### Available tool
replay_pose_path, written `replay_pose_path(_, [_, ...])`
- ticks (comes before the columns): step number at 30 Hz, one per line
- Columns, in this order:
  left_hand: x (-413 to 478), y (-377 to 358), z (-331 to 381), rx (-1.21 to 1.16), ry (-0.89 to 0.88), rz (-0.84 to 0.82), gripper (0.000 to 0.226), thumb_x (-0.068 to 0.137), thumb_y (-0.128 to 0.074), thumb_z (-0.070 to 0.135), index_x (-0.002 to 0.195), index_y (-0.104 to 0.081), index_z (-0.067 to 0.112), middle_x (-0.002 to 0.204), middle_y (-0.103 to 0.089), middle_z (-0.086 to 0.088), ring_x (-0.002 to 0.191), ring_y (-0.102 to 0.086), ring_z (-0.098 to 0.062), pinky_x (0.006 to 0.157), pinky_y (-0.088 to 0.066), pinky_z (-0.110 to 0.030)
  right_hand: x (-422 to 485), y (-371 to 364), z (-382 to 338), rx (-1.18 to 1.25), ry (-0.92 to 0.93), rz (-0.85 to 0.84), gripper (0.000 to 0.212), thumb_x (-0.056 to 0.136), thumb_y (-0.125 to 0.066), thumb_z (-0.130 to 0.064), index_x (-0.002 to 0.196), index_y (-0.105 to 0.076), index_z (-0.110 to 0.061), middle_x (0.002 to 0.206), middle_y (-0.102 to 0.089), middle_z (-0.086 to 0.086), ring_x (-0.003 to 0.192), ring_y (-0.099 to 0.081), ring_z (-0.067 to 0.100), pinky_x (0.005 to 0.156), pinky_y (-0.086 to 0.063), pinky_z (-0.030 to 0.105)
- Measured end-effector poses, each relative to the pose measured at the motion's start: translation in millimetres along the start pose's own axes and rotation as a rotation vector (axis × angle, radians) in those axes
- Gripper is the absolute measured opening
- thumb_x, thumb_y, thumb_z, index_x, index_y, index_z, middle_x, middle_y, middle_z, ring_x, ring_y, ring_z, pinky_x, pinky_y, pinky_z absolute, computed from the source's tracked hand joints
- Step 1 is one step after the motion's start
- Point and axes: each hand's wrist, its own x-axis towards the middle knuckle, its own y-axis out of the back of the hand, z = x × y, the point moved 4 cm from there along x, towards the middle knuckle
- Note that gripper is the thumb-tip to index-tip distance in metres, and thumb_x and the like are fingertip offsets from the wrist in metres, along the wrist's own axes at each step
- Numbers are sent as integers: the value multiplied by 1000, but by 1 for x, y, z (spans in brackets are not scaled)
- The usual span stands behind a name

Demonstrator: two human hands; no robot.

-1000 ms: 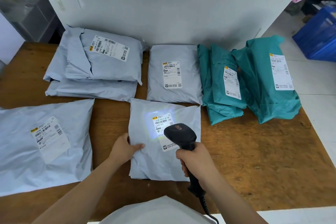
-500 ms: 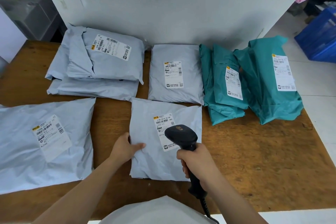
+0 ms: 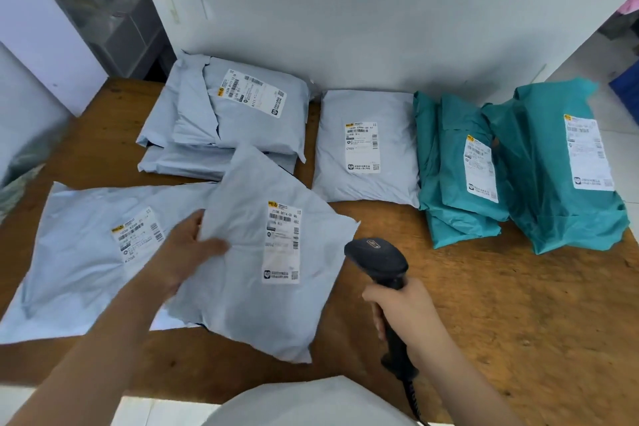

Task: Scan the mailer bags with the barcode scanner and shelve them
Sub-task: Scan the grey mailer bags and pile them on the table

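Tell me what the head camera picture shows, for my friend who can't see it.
A person's left hand grips a grey mailer bag by its edge over a wooden table, while the right hand holds a black barcode scanner. Other grey bags and teal bags lie behind.

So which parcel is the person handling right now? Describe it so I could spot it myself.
Look at the wooden table, near its front edge, just left of the black barcode scanner. The grey mailer bag there is gripped at its left edge by the left hand. Unlike its neighbours it is skewed, overlapping the large flat grey bag, rather than lying square.
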Motion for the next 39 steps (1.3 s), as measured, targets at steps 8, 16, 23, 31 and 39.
replay_pose_path(8, [8, 183, -65, 348, 202, 526, 35, 81, -69, -2, 113, -57, 3, 117, -61, -25, 93, -60, -38, 70, -46, -38, 5, -29, 1, -114, -14, -91, 20, 81, -63, -8, 64, -53, -1, 41, -47, 5, 33, -42, 15, 42, -40, 24])
replay_pose_path(16, [25, 147, -76, 483, 354, 536, 61, 77, -70, 49, 94, -61, -8, 89, -62, -25, 87, -60, -40, 77, -45, -42, 10, -31, -17, -127, 15, -99, 19, 81, -63, -6, 66, -53, -3, 43, -48, 6, 35, -43, 15, 41, -40, 24])
replay_pose_path(23, [7, 175, -67, 433, 299, 857, 37, 87, -64, 23, 114, -61, -2, 109, -64, -26, 101, -59, -46, 80, -47, -46, 11, -30, -18, -150, 15, -98, 21, 81, -63, -6, 63, -54, -2, 43, -49, 7, 37, -43, 17, 42, -41, 24])
replay_pose_path(31, [20, 165, -49, 799, 220, 848, 58, 94, -52, 33, 140, -34, 3, 143, -34, -28, 131, -32, -44, 104, -28, -57, 12, -31, -18, -168, 8, -114, 22, 82, -63, -7, 63, -53, -2, 42, -48, 7, 35, -43, 16, 42, -41, 24])
replay_pose_path(39, [93, -31, 16, 563, -319, 270, 39, 91, -59, 28, 125, -53, 9, 125, -57, -13, 119, -51, -28, 102, -42, -42, 13, -2, -31, -68, 5, -44, 19, 82, -64, -9, 66, -54, -4, 44, -50, 6, 37, -43, 16, 43, -41, 24])
